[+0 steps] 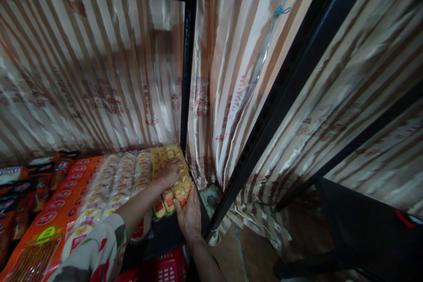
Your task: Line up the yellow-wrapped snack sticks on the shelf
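My left hand (169, 172) reaches over a clear wrapped bundle of yellow snack packs (168, 158) lying on a black shelf (165, 235), fingers curled over its top. My right hand (190, 216) grips the bundle's near right corner, thumb on the packs. Beside it lie more bundles of pale round packs (122, 176). A patterned sleeve (95, 251) covers my left upper arm.
Orange snack boxes (62, 202) and dark packets (29, 189) fill the shelf's left side. Black metal shelf posts (187, 75) stand in the middle and right (280, 97). Striped plastic sheeting (99, 75) hangs behind. A red basket (165, 266) sits below.
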The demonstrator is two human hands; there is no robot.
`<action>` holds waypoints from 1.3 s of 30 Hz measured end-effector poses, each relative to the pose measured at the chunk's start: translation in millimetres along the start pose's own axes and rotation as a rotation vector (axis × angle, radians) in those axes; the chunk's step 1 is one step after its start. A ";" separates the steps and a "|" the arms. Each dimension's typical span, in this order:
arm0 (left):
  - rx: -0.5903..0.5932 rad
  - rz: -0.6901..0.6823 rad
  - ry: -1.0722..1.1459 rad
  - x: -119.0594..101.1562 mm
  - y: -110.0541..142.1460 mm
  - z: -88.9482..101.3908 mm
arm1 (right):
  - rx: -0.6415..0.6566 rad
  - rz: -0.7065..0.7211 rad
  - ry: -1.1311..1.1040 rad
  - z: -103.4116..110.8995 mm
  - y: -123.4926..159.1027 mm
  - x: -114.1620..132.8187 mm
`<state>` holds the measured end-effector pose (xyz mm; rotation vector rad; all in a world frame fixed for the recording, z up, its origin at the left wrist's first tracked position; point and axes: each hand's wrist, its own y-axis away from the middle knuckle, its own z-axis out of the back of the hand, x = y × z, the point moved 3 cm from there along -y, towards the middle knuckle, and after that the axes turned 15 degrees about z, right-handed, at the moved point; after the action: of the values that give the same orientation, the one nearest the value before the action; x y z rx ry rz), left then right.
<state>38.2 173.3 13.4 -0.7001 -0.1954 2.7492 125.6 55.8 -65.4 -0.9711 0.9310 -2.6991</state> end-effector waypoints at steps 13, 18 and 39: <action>0.093 0.064 0.060 3.4 0.8 -0.7 | -0.048 -0.002 -0.094 -0.9 -9.5 -4.2; 0.061 0.035 0.040 2.3 3.7 -2.1 | -0.012 0.022 -0.081 -5.6 -7.4 -4.5; -0.010 0.102 -0.035 -4.8 -2.4 3.3 | 0.024 -0.001 -0.037 -3.9 -6.7 -0.1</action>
<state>41.2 173.9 18.9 -0.6821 -0.1860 2.8611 123.9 63.1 -63.9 -1.0131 0.8902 -2.6773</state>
